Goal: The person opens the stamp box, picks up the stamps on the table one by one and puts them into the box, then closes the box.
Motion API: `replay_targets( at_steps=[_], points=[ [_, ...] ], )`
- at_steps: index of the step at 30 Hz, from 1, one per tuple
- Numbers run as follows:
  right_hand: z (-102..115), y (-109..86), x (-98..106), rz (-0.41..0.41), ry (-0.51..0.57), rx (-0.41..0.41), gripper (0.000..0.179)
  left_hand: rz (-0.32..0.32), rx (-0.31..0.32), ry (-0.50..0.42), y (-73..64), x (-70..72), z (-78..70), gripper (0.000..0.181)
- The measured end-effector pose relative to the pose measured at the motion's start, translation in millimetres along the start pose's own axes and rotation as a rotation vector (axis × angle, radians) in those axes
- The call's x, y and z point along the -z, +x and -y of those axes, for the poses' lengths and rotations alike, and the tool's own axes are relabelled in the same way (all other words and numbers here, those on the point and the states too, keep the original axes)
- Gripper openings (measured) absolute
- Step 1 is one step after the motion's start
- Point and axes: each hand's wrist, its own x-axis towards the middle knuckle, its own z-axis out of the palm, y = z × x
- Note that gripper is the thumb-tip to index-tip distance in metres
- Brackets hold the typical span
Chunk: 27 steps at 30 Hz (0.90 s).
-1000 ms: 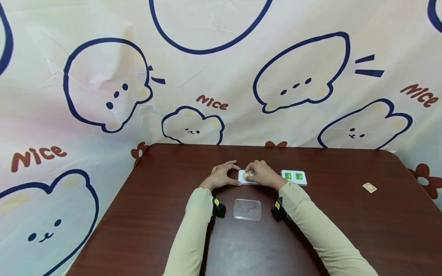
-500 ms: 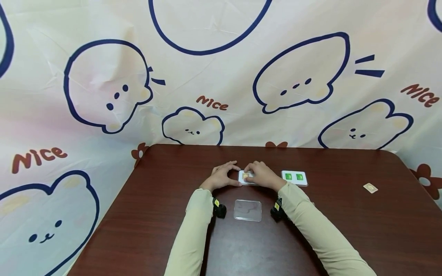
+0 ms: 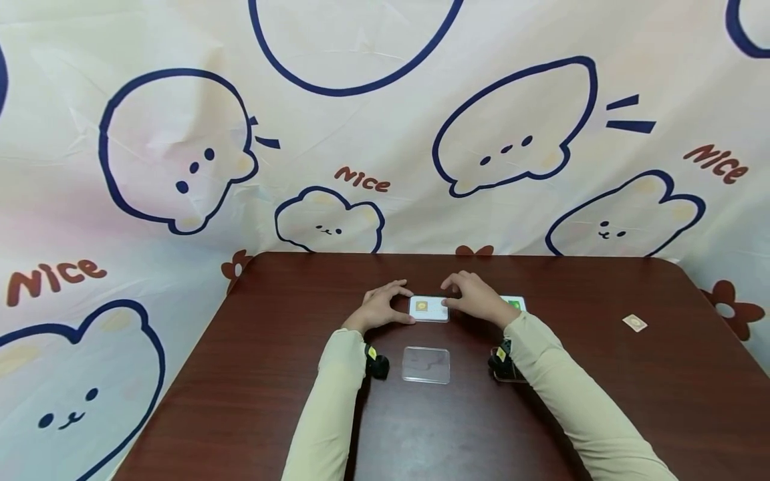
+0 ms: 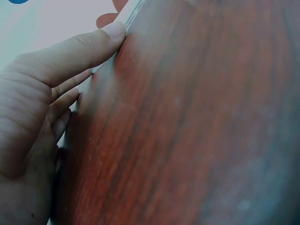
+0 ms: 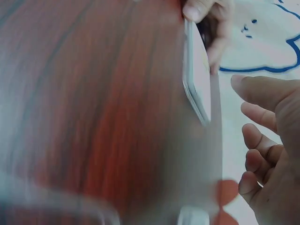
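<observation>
A flat white case (image 3: 438, 310) lies near the back of the table with a small yellowish square piece (image 3: 422, 306) on its left half. My left hand (image 3: 380, 308) grips the case at its left end, thumb at the front edge and fingers at the back. In the left wrist view the thumb (image 4: 93, 47) presses along the case's thin edge. My right hand (image 3: 474, 297) is at the right end of the case, fingers spread and loosely bent. The right wrist view shows nothing between that hand's fingers (image 5: 258, 112), which are apart from the case.
A second white case with green squares (image 3: 515, 304) is partly hidden behind my right hand. In front lies a clear plastic lid (image 3: 426, 365); another clear edge (image 3: 511, 381) shows by the right wrist. A small tan square (image 3: 634, 323) lies far right.
My right hand has come off the yellowish square piece and moved right, uncovering the case. The piece stays on the case; the left hand keeps its grip. The head view has shifted slightly.
</observation>
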Motion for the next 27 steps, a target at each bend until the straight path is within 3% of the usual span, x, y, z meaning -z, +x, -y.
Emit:
replay_targets(
  at_steps=[11,17,27],
  points=[
    [-62,-39.7,42,-0.058,0.048,-0.081,0.038,0.003,0.003,-0.011,-2.0,-2.9,2.8,0.058],
    [-99,-69.3,73,-0.094,0.035,-0.174,0.042,0.005,0.008,-0.010,-1.5,-2.6,1.5,0.058],
    [-137,-108.1,111,-0.112,0.003,-0.288,0.053,-0.006,0.007,-0.027,1.2,-1.1,-2.5,0.058]
  ],
)
